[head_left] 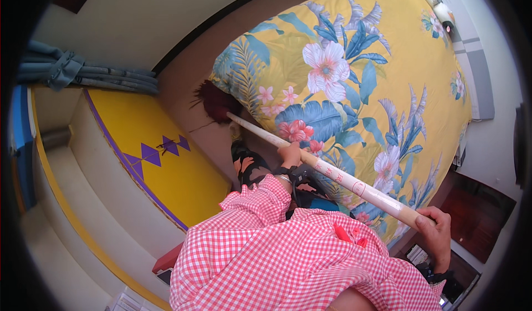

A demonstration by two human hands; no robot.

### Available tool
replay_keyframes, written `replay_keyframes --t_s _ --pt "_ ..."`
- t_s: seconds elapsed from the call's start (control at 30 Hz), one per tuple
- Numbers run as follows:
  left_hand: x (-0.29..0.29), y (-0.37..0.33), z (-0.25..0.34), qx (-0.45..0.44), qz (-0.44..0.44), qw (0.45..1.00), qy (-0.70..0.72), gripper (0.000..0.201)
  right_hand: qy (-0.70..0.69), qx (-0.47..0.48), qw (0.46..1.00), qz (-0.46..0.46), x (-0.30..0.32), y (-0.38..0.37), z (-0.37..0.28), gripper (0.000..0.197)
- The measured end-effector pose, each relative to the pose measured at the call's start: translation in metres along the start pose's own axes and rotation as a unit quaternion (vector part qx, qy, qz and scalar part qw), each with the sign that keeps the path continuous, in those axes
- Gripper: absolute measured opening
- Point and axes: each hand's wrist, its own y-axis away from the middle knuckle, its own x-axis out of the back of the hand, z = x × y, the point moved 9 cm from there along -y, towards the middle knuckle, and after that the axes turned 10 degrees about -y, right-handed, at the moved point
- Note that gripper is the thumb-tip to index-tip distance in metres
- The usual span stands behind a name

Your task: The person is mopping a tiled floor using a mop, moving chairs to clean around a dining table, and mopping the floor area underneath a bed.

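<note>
A long pale broom [346, 179] crosses in front of me, its handle wrapped in clear film with red print. Its dark red bristly head [216, 101] points to the far left, low down beside the bed's corner. My left hand [289, 156] wraps round the handle at mid-length. Further right and nearer to me, my right hand [436, 236] is closed round the upper end of the handle. The handle passes over the edge of the bed [404, 61], which has a yellow flowered cover. Some bristle tips stick out loosely onto the floor.
At the left stands a yellow panel [166, 150] with purple diamonds, joined to pale shelving [83, 189]. A tied blue curtain [83, 72] hangs behind it. Reddish-brown floor [188, 128] runs between panel and bed. A plush toy [440, 9] lies at the bed's far right.
</note>
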Motion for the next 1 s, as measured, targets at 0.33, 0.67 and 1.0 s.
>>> replay_keyframes --t_s 0.33,0.67,1.0 --pt "-0.013 0.027 -0.135 0.010 0.024 0.981 -0.192 0.051 -0.047 -0.106 0.992 0.049 0.069 0.065 0.127 0.018" --pt "0.027 -0.052 -0.116 -0.082 0.039 0.979 -0.181 0.047 -0.122 -0.139 0.982 -0.024 0.020 0.020 0.123 0.019" --pt "0.076 -0.062 0.036 -0.060 0.055 0.992 -0.097 0.053 -0.113 -0.012 0.986 -0.120 -0.071 -0.042 0.012 0.025"
